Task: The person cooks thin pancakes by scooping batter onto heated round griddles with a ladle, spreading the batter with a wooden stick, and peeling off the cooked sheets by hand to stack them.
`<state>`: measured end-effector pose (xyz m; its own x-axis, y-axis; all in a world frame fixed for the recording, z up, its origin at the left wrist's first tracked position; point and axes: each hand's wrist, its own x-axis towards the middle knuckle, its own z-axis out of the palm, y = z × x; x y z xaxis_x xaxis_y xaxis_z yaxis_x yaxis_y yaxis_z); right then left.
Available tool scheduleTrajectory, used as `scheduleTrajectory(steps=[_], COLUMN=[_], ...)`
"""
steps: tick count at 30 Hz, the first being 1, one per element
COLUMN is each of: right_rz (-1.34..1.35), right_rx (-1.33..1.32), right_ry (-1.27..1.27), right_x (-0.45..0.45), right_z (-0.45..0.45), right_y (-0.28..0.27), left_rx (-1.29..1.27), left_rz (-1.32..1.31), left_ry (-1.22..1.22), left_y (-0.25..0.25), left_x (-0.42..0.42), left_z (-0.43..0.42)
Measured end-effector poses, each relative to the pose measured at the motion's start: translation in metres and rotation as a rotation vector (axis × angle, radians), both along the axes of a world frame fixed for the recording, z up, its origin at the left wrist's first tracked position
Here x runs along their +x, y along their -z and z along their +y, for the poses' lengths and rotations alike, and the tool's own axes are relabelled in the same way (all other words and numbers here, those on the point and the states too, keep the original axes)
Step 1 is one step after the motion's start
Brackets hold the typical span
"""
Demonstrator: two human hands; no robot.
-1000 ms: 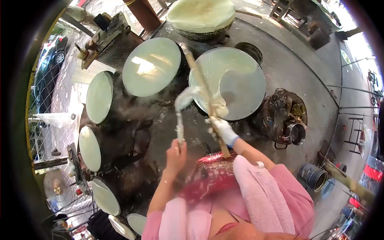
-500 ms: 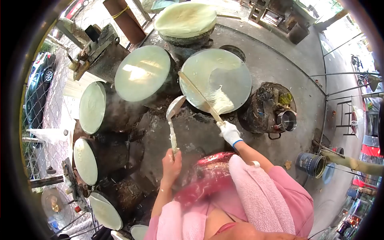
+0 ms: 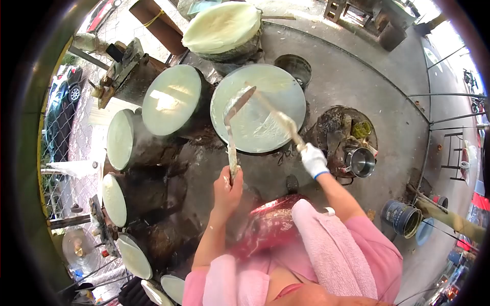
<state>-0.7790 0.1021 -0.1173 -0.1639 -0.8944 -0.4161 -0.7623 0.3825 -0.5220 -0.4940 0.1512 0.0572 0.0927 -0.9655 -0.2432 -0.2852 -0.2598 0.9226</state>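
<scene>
"White cloth glove (image 3: 313,155) on the right hand (image 3: 315,162). What are its fingers doing?"

"They're bent round the near end of a wooden stick (image 3: 287,124). How each finger lies, I can't tell."

"And the left hand (image 3: 227,188)?"

"Bare, with the fingers curled and pressed in on the lower handle of a ladle (image 3: 240,106). That handle is smeared with something pale."

"Where do the two tools point?"

"Both reach forward over one round pale top (image 3: 292,102): the ladle's head over its left part, the stick's blurred length across the middle and right. Whether either touches the surface, I can't say."

"Anything on it?"

"White streaks (image 3: 266,128), left of the stick and towards the near edge."

"What stands around?"

"To the left, just beside, another pale disc (image 3: 171,100) tops a dark drum (image 3: 205,99). On the other side a steel pot (image 3: 361,162) sits at a sooty round stove (image 3: 332,125); well apart, farther right, there's a dark bucket (image 3: 401,218). Pink towel (image 3: 334,245) hangs down the person's front."
</scene>
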Motion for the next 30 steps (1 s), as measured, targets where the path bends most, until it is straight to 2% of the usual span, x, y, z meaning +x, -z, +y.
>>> scheduleTrajectory(steps=[1, 3, 4, 5, 7, 9, 11, 13, 15, 16, 19, 21, 23, 25, 26, 27, 28, 29, 30], right_rz=[-0.001, -0.208, -0.380, -0.326, -0.196, -0.052, -0.038, -0.032, -0.033, -0.075, 0.150, 0.154, 0.081, -0.200, -0.432, -0.474, -0.527, -0.650, -0.733], right_rx=[-0.072, 0.045, 0.240, 0.119, 0.072, 0.070, 0.067, 0.027, -0.097, -0.042, -0.186, -0.240, -0.293, -0.485, -0.441, -0.423, -0.478, -0.455, -0.305], right_ry=[0.033, 0.093, 0.144, 0.035, -0.283, -0.246, -0.139, -0.194, -0.228, -0.231, -0.323, -0.260, -0.199, -0.244, -0.212, -0.212, -0.119, 0.021, 0.148], right_x=[-0.015, -0.029, -0.026, -0.028, -0.035, -0.056, -0.075, -0.087, -0.096, -0.095, -0.077, -0.058, -0.039, -0.032, -0.034, -0.042, -0.049, -0.061, -0.066], right_z=[-0.016, -0.039, -0.040, -0.026, 0.003, 0.006, -0.027, -0.077, -0.133, -0.163, -0.227, -0.248, -0.236, -0.195, -0.169, -0.140, -0.110, -0.085, -0.061], right_y=[0.011, 0.001, -0.026, 0.028, -0.009, 0.025, 0.002, -0.003, 0.039, 0.031, 0.000, -0.004, -0.027, -0.034, -0.029, -0.035, -0.047, -0.022, -0.001], left_rx=[-0.002, 0.022, 0.028, 0.033, 0.046, 0.065, 0.094, 0.122, 0.144, 0.154, 0.194, 0.214, 0.245, 0.270, 0.285, 0.298, 0.308, 0.314, 0.321], left_rz=[0.003, -0.005, -0.009, -0.026, -0.057, -0.081, -0.123, -0.121, -0.110, -0.099, -0.076, -0.025, -0.044, -0.035, 0.020, 0.076, 0.131, 0.138, 0.146], left_ry=[-0.007, -0.034, -0.045, -0.054, -0.080, -0.099, -0.101, -0.119, -0.137, -0.144, -0.168, -0.186, -0.194, -0.231, -0.254, -0.277, -0.302, -0.318, -0.332], left_y=[0.002, 0.003, 0.002, 0.001, -0.001, 0.005, 0.012, 0.021, 0.035, 0.044, 0.058, 0.077, 0.084, 0.091, 0.092, 0.092, 0.093, 0.093, 0.094], left_x=[-0.008, -0.025, -0.032, -0.039, -0.051, -0.057, -0.060, -0.065, -0.068, -0.068, -0.074, -0.074, -0.075, -0.078, -0.079, -0.079, -0.078, -0.077, -0.075], left_z=[-0.001, -0.003, -0.006, -0.009, -0.010, -0.011, -0.011, -0.013, -0.013, -0.013, -0.020, -0.023, -0.029, -0.033, -0.033, -0.034, -0.035, -0.036, -0.038])
